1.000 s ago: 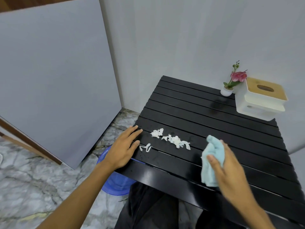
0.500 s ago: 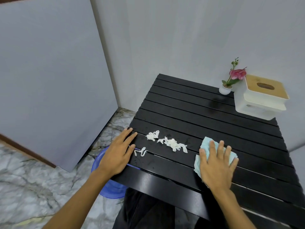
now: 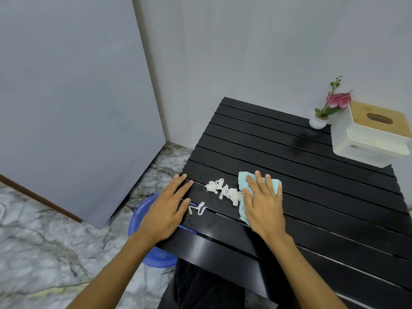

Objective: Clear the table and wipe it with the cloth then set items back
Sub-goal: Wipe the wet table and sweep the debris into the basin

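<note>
The right hand [image 3: 264, 206] is pressing flat, fingers spread, on the light-blue cloth [image 3: 244, 182]; the left hand [image 3: 166, 211] is lying spread at nine o'clock. Paper scraps [image 3: 225, 190] risk dropping through the slatted table [image 3: 312, 175], missing the blue basin [image 3: 142, 217].

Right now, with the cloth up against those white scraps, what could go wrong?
The white scraps could drop through the gaps in the slatted table instead of reaching the blue basin below its left edge. The left hand partly blocks that edge. The cloth may smear them.
</note>
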